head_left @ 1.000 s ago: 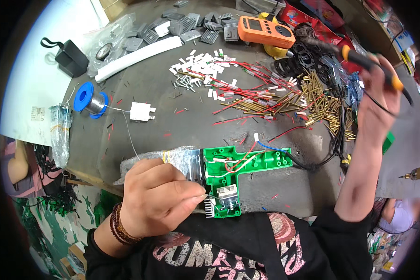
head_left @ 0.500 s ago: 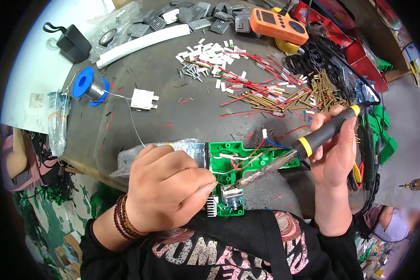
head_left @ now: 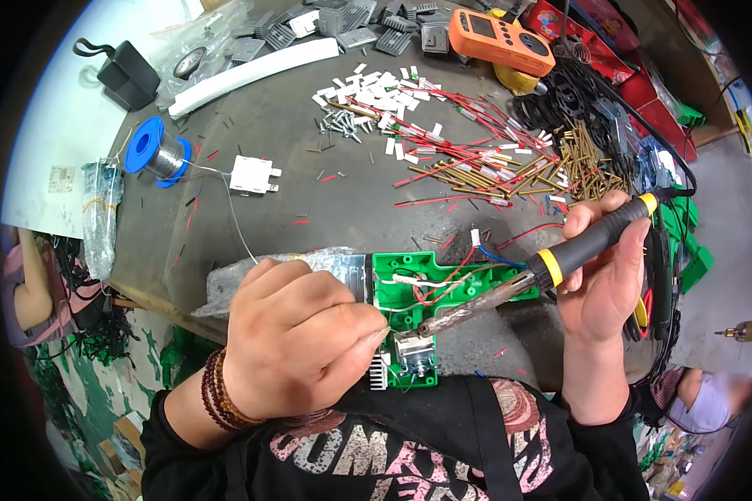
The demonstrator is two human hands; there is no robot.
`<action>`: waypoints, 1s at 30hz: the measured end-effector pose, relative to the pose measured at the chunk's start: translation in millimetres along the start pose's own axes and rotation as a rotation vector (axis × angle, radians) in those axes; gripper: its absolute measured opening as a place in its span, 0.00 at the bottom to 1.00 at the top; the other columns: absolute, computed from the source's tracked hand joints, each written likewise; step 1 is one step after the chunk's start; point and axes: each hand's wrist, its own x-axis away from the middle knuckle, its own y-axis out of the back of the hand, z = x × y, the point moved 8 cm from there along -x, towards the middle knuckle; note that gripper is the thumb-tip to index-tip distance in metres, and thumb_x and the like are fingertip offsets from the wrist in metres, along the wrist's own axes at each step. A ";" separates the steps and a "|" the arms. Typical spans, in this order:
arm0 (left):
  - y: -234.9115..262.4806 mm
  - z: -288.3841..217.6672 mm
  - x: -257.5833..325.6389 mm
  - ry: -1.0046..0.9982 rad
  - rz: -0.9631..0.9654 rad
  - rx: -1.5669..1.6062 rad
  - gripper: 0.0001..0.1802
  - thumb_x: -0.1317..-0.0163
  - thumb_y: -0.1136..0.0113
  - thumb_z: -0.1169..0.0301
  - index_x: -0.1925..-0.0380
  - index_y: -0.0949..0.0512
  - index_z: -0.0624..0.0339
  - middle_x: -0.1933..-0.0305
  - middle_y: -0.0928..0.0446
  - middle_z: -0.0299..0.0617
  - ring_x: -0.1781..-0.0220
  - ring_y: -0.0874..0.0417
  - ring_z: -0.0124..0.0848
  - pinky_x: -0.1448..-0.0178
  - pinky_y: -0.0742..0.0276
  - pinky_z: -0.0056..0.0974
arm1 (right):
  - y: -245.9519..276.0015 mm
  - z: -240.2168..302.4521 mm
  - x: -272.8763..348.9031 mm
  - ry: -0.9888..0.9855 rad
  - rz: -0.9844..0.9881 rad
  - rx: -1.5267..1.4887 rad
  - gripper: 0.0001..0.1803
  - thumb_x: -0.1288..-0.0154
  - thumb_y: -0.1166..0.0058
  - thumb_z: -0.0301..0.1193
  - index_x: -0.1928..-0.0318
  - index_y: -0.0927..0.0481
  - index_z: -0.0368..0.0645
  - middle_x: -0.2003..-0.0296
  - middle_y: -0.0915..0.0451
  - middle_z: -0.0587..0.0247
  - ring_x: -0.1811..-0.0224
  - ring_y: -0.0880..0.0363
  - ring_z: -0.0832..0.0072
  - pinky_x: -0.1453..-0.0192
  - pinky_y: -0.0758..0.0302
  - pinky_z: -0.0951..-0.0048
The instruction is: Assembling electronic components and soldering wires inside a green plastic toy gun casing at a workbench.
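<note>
In my right hand (head_left: 606, 267) is a soldering iron (head_left: 572, 250) with a black and yellow handle. Its tip points down-left to a small component with metal parts (head_left: 414, 352) in the lower end of a green plastic housing (head_left: 405, 265). My left hand (head_left: 305, 334) pinches thin solder wire (head_left: 239, 224) close to the iron's tip; fingers hide part of the housing. That wire runs back to a blue spool of solder (head_left: 171, 159). Red, white and blue wires (head_left: 430, 288) lie inside the housing's upper part.
Red-wired parts and brass rods (head_left: 468, 171), screws (head_left: 342, 123) and white connectors (head_left: 384, 88) cover the far table. A white block (head_left: 253, 175) lies near the spool. An orange meter (head_left: 501, 40) stands far right. The iron's cable (head_left: 685, 179) trails right. Other people sit at both sides.
The soldering iron and my right hand have shifted slightly to the right. My left hand stays nearly in place with the solder wire.
</note>
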 end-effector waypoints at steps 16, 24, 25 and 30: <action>-2.4 -1.2 -0.7 -0.006 0.023 0.034 0.10 0.58 0.29 0.73 0.73 0.17 0.51 0.72 0.25 0.33 0.74 0.28 0.36 0.66 0.35 0.41 | -3.9 -1.1 1.8 0.016 0.008 -0.068 0.22 0.19 0.65 0.48 0.43 0.32 0.43 0.62 0.20 0.48 0.81 0.29 0.78 0.78 0.29 0.79; 38.3 44.5 -23.8 0.113 -0.222 -0.158 0.17 0.50 0.37 0.78 0.57 0.18 0.59 0.62 0.22 0.41 0.61 0.23 0.36 0.56 0.29 0.43 | -1.4 -0.6 4.3 0.016 -0.009 -0.043 0.23 0.20 0.65 0.47 0.41 0.32 0.42 0.63 0.21 0.48 0.80 0.29 0.77 0.77 0.29 0.78; 40.4 65.9 -37.4 0.172 -0.228 -0.248 0.22 0.47 0.39 0.79 0.49 0.19 0.61 0.55 0.21 0.45 0.54 0.21 0.39 0.49 0.26 0.43 | -1.2 -0.4 5.6 0.013 -0.022 -0.043 0.23 0.20 0.64 0.47 0.41 0.32 0.42 0.63 0.21 0.48 0.80 0.29 0.77 0.77 0.29 0.78; 15.5 23.9 -55.0 -0.032 -0.040 0.185 0.26 0.46 0.35 0.77 0.44 0.23 0.59 0.44 0.22 0.47 0.40 0.24 0.44 0.33 0.35 0.45 | -1.2 -1.1 2.1 -0.006 -0.017 -0.039 0.24 0.21 0.63 0.48 0.42 0.33 0.41 0.63 0.21 0.48 0.79 0.28 0.76 0.76 0.29 0.78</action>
